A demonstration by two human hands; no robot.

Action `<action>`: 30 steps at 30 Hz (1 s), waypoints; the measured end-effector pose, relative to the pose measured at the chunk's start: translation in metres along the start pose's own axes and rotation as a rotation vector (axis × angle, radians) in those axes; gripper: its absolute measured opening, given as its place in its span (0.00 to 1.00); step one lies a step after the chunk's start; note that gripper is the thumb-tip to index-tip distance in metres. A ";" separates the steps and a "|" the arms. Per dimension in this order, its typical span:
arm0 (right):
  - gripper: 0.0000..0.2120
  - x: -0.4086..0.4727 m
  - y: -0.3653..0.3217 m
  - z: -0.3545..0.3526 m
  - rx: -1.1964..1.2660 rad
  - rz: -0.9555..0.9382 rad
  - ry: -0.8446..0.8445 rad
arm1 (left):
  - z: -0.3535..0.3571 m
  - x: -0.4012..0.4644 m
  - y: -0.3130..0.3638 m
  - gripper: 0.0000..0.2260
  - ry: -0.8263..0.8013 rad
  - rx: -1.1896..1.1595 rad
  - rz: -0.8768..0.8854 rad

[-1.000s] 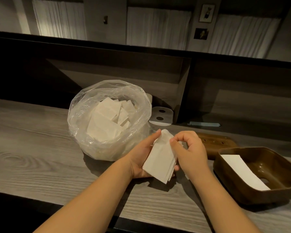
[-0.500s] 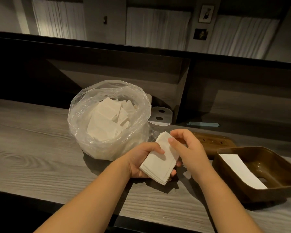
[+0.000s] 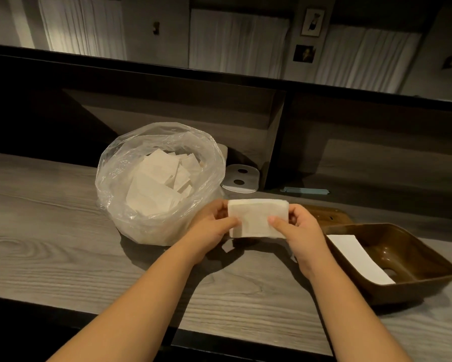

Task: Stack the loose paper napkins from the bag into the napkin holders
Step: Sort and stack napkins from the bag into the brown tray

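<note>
A clear plastic bag (image 3: 110, 178) stands open on the wooden counter, with several loose white napkins (image 3: 157, 184) inside. Just right of it, both hands hold a squared stack of napkins (image 3: 253, 218) upright above the counter. My left hand (image 3: 214, 226) grips the stack's left end and my right hand (image 3: 298, 228) grips its right end, thumbs on the near face. A brown napkin holder (image 3: 428, 280) sits at the right with a white napkin (image 3: 358, 257) lying in it.
A brown lid (image 3: 326, 215) lies behind the holder. A white plate with two dark holes (image 3: 241, 178) rests at the back by a shelf divider. A pale blue strip (image 3: 305, 190) lies on the low shelf. The counter's dark front edge (image 3: 219, 346) runs below my arms.
The stack has turned from a slanted hold in my left palm to a level, upright hold between both hands. My right hand moved from its top corner to its right end.
</note>
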State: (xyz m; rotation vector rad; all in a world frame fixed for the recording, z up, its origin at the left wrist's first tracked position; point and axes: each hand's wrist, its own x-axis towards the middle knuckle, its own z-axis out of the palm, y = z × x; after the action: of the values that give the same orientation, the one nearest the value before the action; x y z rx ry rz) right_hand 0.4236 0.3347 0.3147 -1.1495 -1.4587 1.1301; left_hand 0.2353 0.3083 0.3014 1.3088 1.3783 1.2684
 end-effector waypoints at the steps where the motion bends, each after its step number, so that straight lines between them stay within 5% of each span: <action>1: 0.12 0.000 0.004 0.001 -0.025 -0.006 -0.013 | 0.001 -0.001 -0.002 0.13 0.005 0.046 0.038; 9: 0.28 0.004 0.018 0.009 -0.281 -0.047 -0.118 | 0.007 -0.005 -0.006 0.34 -0.207 0.206 0.116; 15: 0.25 -0.001 -0.004 0.004 -0.141 -0.056 -0.040 | 0.002 -0.009 0.003 0.23 -0.088 0.080 0.111; 23: 0.26 0.000 -0.094 -0.037 -0.590 -0.134 -0.338 | 0.012 -0.020 0.050 0.18 -0.377 0.058 0.069; 26: 0.26 -0.002 -0.092 -0.053 -0.351 -0.085 -0.178 | 0.034 -0.020 0.063 0.18 -0.305 0.033 0.113; 30: 0.22 -0.012 -0.075 -0.076 0.107 0.174 -0.193 | 0.067 -0.018 0.074 0.16 -0.239 0.020 0.169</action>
State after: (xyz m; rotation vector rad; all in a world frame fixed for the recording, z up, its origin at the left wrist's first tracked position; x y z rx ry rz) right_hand 0.4903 0.3212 0.3984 -1.1344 -1.4443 1.4564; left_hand 0.3145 0.2949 0.3629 1.5633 1.1346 1.1660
